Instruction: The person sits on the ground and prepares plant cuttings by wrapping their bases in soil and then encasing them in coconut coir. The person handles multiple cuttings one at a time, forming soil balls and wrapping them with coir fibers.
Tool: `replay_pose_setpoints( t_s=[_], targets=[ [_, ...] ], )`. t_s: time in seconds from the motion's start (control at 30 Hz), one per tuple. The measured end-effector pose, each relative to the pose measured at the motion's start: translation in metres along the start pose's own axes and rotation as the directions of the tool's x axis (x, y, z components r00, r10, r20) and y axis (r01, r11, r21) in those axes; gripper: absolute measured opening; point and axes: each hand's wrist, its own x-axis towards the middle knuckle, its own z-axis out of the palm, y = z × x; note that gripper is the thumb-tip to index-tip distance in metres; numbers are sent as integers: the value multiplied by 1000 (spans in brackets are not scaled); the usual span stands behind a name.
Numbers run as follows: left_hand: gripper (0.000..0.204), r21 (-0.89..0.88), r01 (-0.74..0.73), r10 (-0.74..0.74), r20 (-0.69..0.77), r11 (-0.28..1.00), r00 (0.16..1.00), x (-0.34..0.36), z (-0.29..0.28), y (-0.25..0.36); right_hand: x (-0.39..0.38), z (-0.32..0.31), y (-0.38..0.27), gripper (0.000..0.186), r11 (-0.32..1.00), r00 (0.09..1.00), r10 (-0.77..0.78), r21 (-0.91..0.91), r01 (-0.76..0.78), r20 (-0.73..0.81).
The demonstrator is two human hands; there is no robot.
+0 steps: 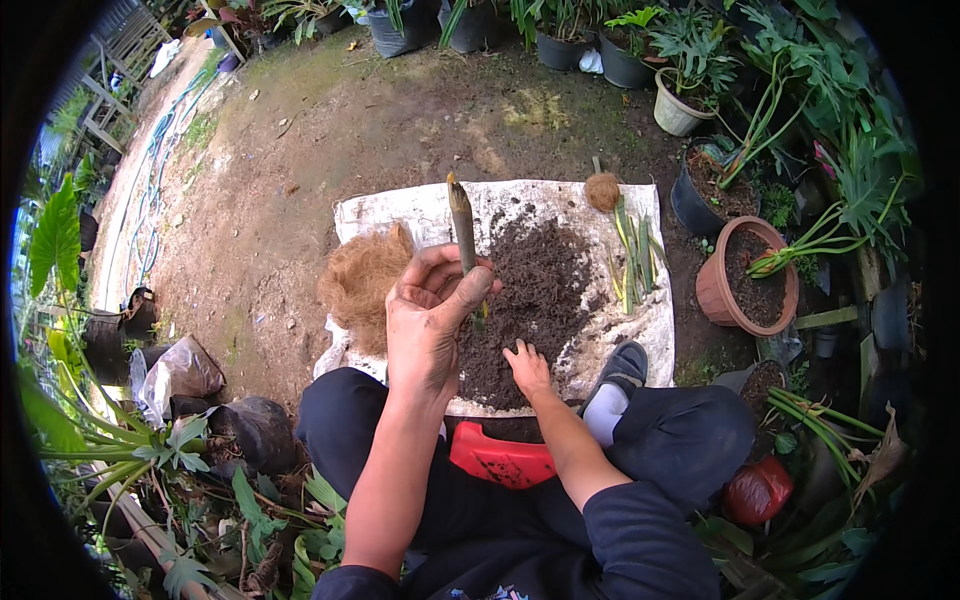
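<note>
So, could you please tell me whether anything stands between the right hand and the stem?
Nothing separate visibly does: the right hand is at the soil, and the stem sticks up from the left hand; only that hand's grip covers part of it.

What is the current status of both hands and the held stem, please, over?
Left hand pinching the stem, raised above the white sheet. Right hand at the dark soil, fingers spread. Nothing seen blocking either hand.

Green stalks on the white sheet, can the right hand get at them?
Probably yes: the right hand is at the dark soil, apparently empty, and nothing blocks the green stalks.
</note>
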Motion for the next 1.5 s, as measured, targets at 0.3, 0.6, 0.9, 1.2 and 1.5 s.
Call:
replay_pose_setpoints(
  t_s=[0.3, 0.6, 0.9, 1.2, 1.5],
  targets=[
    [46, -47, 1, -3, -48, 999, 999, -3, 7, 1, 31, -30, 28, 22, -384, 842, 303, 865, -321, 447],
    [32, 37, -36, 35, 35, 999, 999, -6, 11, -6, 8, -105, 16, 32, -836, 975, 86, 548, -41, 204],
    [35, 67, -9, 5, 56, 998, 998, -14, 26, -12, -23, -209, -25, 42, -894, 979, 77, 422, 152, -188],
    [40, 127, -180, 173, 65, 975, 983, -29, 23, -2, -50, -298, -58, 29, -891, 683, -348, 453, -28, -642],
    [28, 222, -133, 128, 38, 966, 991, -7, -15, 14, -99, -311, -98, 24, -845, 978, -10, 524, 103, -209]
  ],
)
